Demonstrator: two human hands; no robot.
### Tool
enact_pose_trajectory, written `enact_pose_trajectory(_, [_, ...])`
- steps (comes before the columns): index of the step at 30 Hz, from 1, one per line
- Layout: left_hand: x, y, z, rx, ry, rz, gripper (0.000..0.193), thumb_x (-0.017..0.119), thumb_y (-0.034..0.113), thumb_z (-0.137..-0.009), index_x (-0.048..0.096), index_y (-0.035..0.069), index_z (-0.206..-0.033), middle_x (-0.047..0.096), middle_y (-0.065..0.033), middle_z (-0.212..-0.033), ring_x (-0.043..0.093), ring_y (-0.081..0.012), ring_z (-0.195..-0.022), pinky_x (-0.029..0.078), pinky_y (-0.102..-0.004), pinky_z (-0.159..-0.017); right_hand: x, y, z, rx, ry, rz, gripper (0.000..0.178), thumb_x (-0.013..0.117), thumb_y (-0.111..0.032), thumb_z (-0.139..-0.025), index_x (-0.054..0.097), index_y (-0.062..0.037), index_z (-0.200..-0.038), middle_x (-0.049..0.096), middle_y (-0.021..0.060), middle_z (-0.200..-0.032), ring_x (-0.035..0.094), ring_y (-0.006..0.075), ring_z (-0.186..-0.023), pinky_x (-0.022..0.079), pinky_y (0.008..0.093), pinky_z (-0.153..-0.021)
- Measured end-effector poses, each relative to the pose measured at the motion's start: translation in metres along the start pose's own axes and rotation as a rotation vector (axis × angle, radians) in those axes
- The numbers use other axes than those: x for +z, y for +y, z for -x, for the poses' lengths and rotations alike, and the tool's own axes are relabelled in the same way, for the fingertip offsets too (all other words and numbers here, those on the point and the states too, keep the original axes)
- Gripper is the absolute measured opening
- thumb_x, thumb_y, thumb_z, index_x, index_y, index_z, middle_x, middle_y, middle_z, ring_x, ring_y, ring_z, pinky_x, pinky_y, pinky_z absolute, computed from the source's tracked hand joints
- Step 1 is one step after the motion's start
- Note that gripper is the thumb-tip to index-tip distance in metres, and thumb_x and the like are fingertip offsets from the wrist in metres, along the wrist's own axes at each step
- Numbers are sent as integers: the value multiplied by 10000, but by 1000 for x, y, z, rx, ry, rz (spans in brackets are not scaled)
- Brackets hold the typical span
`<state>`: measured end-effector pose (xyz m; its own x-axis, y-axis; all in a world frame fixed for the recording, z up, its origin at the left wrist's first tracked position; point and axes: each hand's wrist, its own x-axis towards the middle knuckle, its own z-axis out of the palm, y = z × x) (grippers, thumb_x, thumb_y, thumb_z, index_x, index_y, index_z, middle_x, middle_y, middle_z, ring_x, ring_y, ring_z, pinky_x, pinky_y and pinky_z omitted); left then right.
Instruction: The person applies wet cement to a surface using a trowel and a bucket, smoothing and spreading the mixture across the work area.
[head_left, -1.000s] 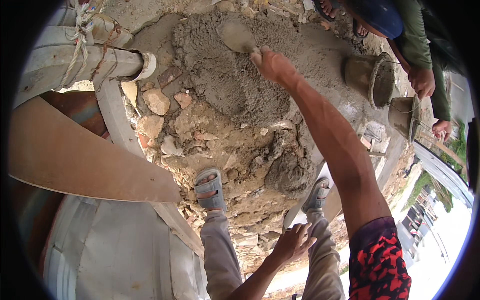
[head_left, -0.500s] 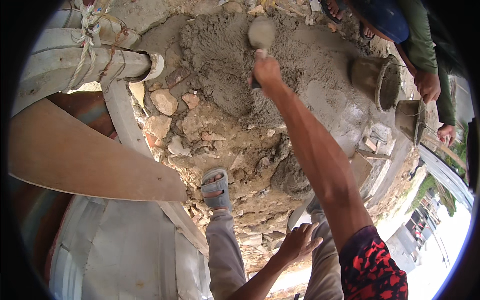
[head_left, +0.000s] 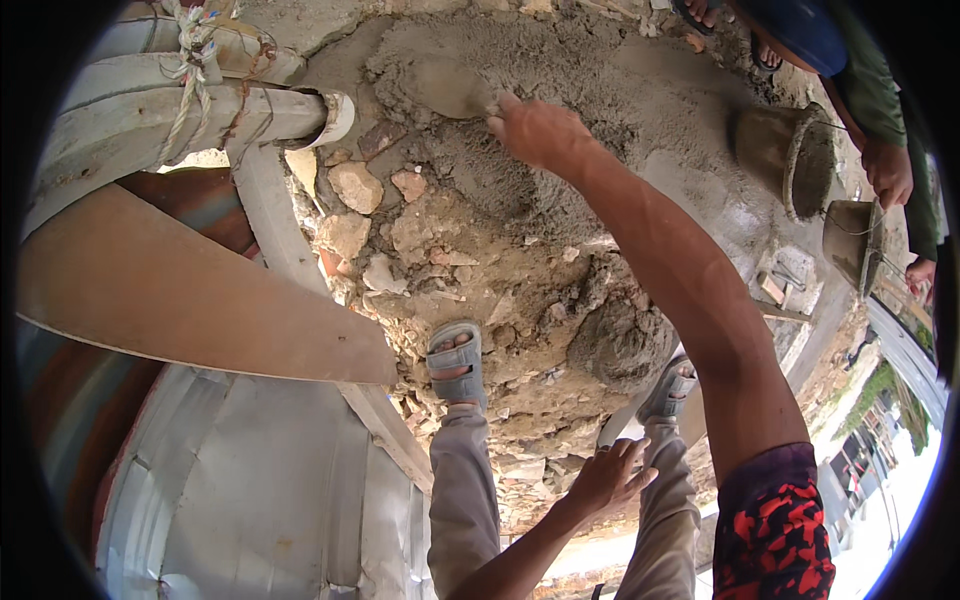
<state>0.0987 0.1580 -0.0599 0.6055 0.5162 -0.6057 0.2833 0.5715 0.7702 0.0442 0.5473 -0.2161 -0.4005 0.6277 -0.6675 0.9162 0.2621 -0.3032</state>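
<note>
Rough ground [head_left: 500,290], strewn with broken stones [head_left: 355,187], spreads below the wearer. To the left stand a concrete beam [head_left: 150,120] tied with rope [head_left: 190,65], a brown board [head_left: 200,285] and a grey metal sheet [head_left: 265,460]. Two buckets [head_left: 768,150] [head_left: 848,240] are tipped at the right edge of the mortar [head_left: 625,75], where a co-worker's hand [head_left: 888,172] is at the rim of the nearer one. A separate lump [head_left: 625,340] of mortar sits near the wearer's right sandal [head_left: 668,385]. The wearer's right arm [head_left: 690,270] crosses over the mortar and hides part of it.

The fingers of the right hand [head_left: 545,132] are closed around the handle of a trowel [head_left: 450,88], which the hand covers. The left hand [head_left: 605,478] hangs over the right shin, its fingers loosely spread and empty.

The trowel is at the mortar's left part, its rounded blade grey, smeared and slightly blurred. The mortar is wet, grey and lumpy, smoother toward the buckets.
</note>
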Motion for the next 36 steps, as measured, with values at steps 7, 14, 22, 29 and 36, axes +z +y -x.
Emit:
enact_pose_trajectory(7, [-4, 8, 1, 0, -7, 13, 578, 541, 411, -935, 405, 8, -1326, 513, -228, -1224, 589, -398, -1018, 483, -480, -864, -34, -11, -39, 80, -19, -527, 572, 264, -432, -1026, 512, 66, -1156, 619, 201, -824, 647, 222, -778, 537, 371, -633])
enact_pose_trajectory(14, [6, 2, 4, 108, 192, -34, 567, 545, 447, -919, 454, 41, -1304, 553, -191, -1079, 615, -363, -892, 520, -458, -750, 61, -64, -4, -44, -163, -326, 565, 258, -410, -1029, 464, 87, -1203, 595, 169, -812, 623, 249, -698, 555, 361, -560])
enact_pose_trajectory(22, [-8, 20, 8, 97, 70, -23, 522, 549, 370, -923, 449, -12, -1265, 537, -235, -1145, 607, -381, -933, 507, -453, -798, 73, 16, 54, 468, 469, -1294, 391, 358, -463, -1004, 434, -85, -939, 504, 55, -626, 496, 127, -439, 409, 279, -342])
enact_pose_trajectory(29, [32, -26, 10, -89, 26, 695, 498, 644, 310, -851, 500, 1, -1214, 541, -250, -1159, 590, -415, -956, 478, -484, -825, 103, -110, -7, 289, 271, -1312, 386, 373, -378, -1015, 468, -4, -1000, 575, 124, -694, 599, 210, -524, 503, 333, -448])
enact_pose_trajectory(36, [31, -39, 7, -60, 24, 830, 481, 661, 278, -834, 508, 5, -1199, 536, -229, -1150, 607, -380, -939, 496, -464, -761, 142, -86, -12, -229, 346, 392, 298, 379, -230, -1004, 493, 7, -1145, 640, 274, -1054, 683, 323, -854, 549, 446, -762])
